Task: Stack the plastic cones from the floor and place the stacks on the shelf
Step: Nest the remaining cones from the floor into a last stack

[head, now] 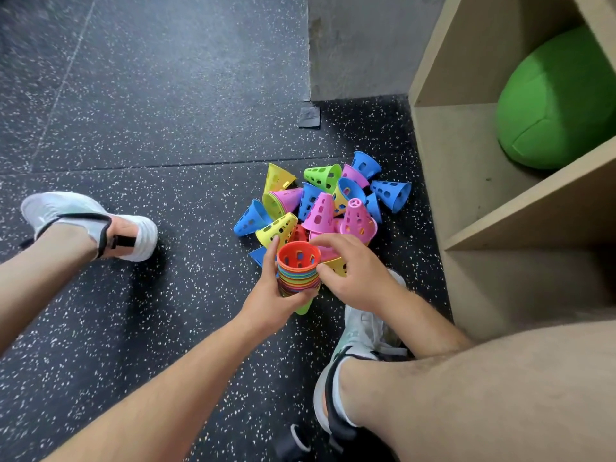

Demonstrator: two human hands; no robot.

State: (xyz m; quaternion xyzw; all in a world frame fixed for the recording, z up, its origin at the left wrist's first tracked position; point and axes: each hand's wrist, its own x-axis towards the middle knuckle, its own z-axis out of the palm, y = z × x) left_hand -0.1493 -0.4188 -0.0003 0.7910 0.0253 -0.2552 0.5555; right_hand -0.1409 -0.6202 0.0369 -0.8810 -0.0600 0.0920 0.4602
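A pile of small perforated plastic cones [325, 201] in blue, pink, yellow and green lies on the dark speckled floor beside the wooden shelf [466, 195]. My left hand [276, 295] grips a stack of nested cones [299, 271], held wide end up with an orange-red cone on top and a green tip showing below. My right hand [353, 271] is beside the stack, its curled fingers and thumb touching the stack's rim and side. I cannot tell whether it pinches the top cone.
A big green ball [560, 101] fills the upper shelf compartment. My left foot [93, 225] is planted at the left, my right foot [363, 348] and bare knee just below the hands. A grey wall [360, 45] stands behind the pile.
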